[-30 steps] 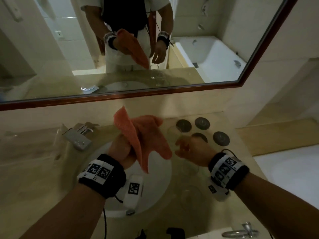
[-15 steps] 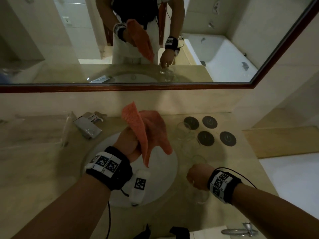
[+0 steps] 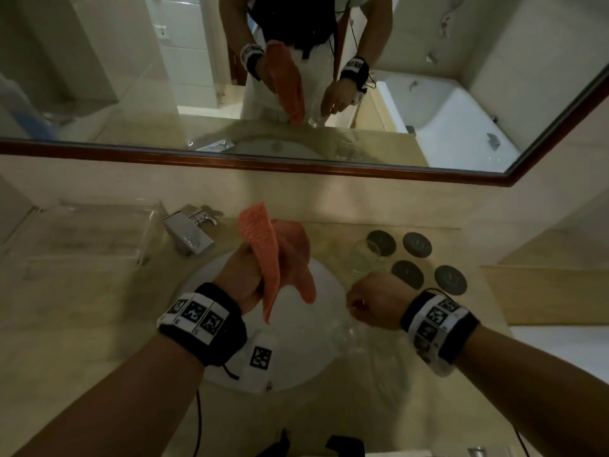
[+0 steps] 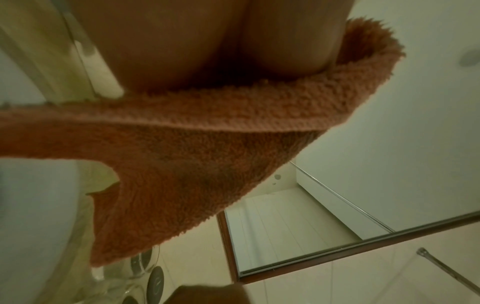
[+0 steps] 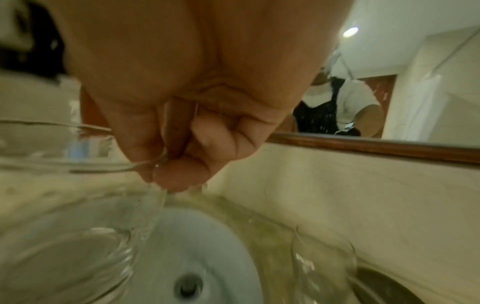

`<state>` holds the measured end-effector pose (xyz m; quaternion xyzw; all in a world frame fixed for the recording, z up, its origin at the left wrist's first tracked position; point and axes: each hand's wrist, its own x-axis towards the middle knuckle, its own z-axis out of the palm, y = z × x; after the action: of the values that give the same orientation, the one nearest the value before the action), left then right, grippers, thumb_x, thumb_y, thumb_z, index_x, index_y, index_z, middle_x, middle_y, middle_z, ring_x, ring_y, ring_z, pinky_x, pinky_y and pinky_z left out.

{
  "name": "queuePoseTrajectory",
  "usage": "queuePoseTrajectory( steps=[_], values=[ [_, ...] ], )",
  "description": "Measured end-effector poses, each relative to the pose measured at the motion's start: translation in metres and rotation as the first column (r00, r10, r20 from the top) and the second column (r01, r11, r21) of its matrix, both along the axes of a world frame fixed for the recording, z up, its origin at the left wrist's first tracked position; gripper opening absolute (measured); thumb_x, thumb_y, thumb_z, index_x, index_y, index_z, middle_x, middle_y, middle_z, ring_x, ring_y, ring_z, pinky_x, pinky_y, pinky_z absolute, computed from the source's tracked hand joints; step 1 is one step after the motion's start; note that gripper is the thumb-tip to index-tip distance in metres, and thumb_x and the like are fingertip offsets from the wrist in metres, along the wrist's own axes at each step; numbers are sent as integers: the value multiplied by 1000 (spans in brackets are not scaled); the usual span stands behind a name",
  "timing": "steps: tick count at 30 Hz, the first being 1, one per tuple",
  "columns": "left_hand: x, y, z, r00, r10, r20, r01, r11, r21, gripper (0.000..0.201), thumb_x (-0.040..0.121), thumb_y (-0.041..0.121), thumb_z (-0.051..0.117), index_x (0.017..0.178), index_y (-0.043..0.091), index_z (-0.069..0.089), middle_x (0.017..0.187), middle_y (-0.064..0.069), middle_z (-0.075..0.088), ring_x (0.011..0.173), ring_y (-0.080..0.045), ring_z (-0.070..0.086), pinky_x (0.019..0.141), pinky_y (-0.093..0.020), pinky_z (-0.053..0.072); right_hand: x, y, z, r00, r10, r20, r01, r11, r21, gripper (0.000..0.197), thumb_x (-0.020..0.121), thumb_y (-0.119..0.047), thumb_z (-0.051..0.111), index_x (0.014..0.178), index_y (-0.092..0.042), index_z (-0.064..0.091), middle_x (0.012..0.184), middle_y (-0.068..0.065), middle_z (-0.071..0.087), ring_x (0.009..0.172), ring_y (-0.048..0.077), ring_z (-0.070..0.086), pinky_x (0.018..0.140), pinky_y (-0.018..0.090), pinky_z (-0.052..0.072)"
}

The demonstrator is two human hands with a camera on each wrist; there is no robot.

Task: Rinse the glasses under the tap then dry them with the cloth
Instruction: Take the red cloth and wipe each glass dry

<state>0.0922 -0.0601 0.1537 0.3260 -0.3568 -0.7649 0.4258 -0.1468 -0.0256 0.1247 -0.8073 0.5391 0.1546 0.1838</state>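
Your right hand (image 3: 375, 300) pinches the rim of a clear glass (image 5: 67, 216) between thumb and fingertips (image 5: 176, 176), above the sink's (image 3: 296, 367) right edge. Your left hand (image 3: 244, 275) grips the orange cloth (image 3: 280, 258) over the sink. A second glass (image 3: 362, 258) stands on the counter (image 3: 99, 324) beside four dark coasters (image 3: 417, 244). The tap (image 3: 191, 230) is back left.

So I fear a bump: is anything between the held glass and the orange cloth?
Nothing visible: the clear glass pinched at its rim by the right hand hangs beside the orange terry cloth, open basin between.
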Motion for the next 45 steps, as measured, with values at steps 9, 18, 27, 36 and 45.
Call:
queuePoseTrajectory(
  steps=[9,18,27,36,45],
  values=[
    [7,-7,6,970,-92,224,125,982,-139,43,99,23,56,80,-16,54,85,-46,57,70,-57,61,60,-66,51,13,-38,104,822,-135,553,252,958,-140,19,92,-17,69,74,-15,75,51,-5,64,45,3,59,55,21,47],
    [6,-11,32,928,75,366,92,904,-417,47,64,35,72,107,19,67,97,-2,74,93,-18,70,82,-38,56,50,-68,154,809,-187,557,278,957,-82,23,93,-17,65,73,-8,72,53,6,66,40,11,56,47,25,51],
    [4,-22,71,940,272,207,-106,806,-582,46,61,24,79,105,30,68,103,-5,74,93,-24,72,78,-40,60,66,-76,152,490,-174,854,344,939,-6,49,98,-45,56,88,1,71,75,19,71,59,20,64,56,30,51],
    [5,-41,97,973,227,-33,-224,909,-353,36,61,32,76,96,27,75,99,-10,73,90,-25,70,74,-41,60,85,-75,148,166,-472,866,351,849,396,55,96,-65,37,94,-24,73,101,4,73,101,26,67,100,49,51],
    [6,-42,139,965,256,63,-199,862,-466,43,56,32,79,99,26,73,94,-2,76,88,-19,72,75,-36,60,86,-81,190,3,-215,977,482,856,187,16,96,-22,63,91,-13,75,88,10,76,84,28,73,83,45,60]
  ],
)
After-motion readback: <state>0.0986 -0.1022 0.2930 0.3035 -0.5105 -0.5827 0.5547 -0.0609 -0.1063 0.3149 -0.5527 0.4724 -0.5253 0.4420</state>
